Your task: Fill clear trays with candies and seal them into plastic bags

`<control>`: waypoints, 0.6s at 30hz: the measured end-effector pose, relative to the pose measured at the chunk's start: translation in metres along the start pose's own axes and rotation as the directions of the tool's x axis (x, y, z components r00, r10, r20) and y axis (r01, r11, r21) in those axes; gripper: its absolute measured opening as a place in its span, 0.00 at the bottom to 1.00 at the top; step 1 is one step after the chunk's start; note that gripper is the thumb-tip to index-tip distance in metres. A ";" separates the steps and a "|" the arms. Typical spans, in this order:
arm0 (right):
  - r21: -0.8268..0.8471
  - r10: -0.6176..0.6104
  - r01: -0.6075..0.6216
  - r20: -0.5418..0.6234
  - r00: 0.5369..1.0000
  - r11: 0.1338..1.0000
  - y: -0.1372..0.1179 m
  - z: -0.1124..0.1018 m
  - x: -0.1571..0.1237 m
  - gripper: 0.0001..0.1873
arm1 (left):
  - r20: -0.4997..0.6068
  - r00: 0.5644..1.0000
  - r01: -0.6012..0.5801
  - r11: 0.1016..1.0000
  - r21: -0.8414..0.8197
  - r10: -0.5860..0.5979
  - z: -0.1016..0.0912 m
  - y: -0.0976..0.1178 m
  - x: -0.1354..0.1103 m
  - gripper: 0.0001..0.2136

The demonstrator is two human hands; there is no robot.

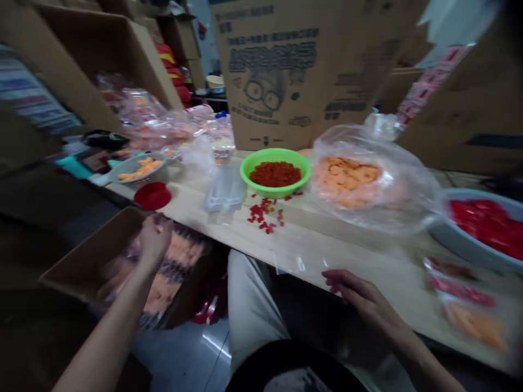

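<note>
Loosely curled, left hand point(154, 239) hovers over packed bags point(180, 256) in the box point(81, 256), its hold too blurred to tell; right hand point(359, 296) lies open beside a clear bag point(298, 261). Laying packs flat seems wise.

blurred carton packets point(180, 258), grey basin point(461, 245) cropped

Both forearms are bare, with uncovered wrists at the left hand point(153, 239), centre left of the frame, and at the right hand point(362, 299), lower right. Pale grey-white trousers point(249, 310) cover the leg at lower centre; a dark garment point(294, 365) — black, round-edged — fills the bottom centre.
</note>
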State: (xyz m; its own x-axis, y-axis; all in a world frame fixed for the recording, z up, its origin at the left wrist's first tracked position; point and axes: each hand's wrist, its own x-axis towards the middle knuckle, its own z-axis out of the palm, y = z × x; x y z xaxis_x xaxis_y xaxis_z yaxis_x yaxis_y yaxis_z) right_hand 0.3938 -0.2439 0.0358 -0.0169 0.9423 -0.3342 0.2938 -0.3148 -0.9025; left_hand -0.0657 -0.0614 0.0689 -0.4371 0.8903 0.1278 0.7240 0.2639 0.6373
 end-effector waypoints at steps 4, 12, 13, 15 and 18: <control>0.002 -0.076 0.076 -0.078 0.994 0.997 0.005 -0.003 -0.006 0.18 | 0.490 0.744 -0.468 0.878 -0.104 0.455 0.076 0.053 -0.086 0.17; -0.366 -0.073 -0.231 -0.654 0.753 0.902 0.058 -0.103 -0.047 0.20 | 0.472 0.113 -0.966 0.209 -0.156 0.874 0.181 0.073 -0.190 0.22; -0.394 -0.046 -0.363 -0.729 0.683 0.844 0.066 -0.123 -0.055 0.21 | 0.455 0.064 -0.968 0.167 -0.188 0.888 0.194 0.071 -0.190 0.23; -0.358 0.053 -0.612 -0.834 0.550 0.705 0.081 -0.160 -0.069 0.24 | 0.414 -0.045 -0.958 0.079 -0.277 0.909 0.215 0.074 -0.190 0.25; -0.279 0.224 -0.766 -0.849 0.479 0.579 0.100 -0.199 -0.073 0.25 | 0.357 -0.160 -0.929 -0.018 -0.370 0.920 0.228 0.100 -0.205 0.23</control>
State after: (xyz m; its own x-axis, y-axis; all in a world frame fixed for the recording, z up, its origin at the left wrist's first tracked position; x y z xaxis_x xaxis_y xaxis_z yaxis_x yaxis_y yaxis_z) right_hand 0.6143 -0.3213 0.0242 0.8692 0.4766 -0.1318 0.4495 -0.8726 -0.1913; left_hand 0.2176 -0.1330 -0.0665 0.9268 0.2329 0.2947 0.1955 -0.9690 0.1508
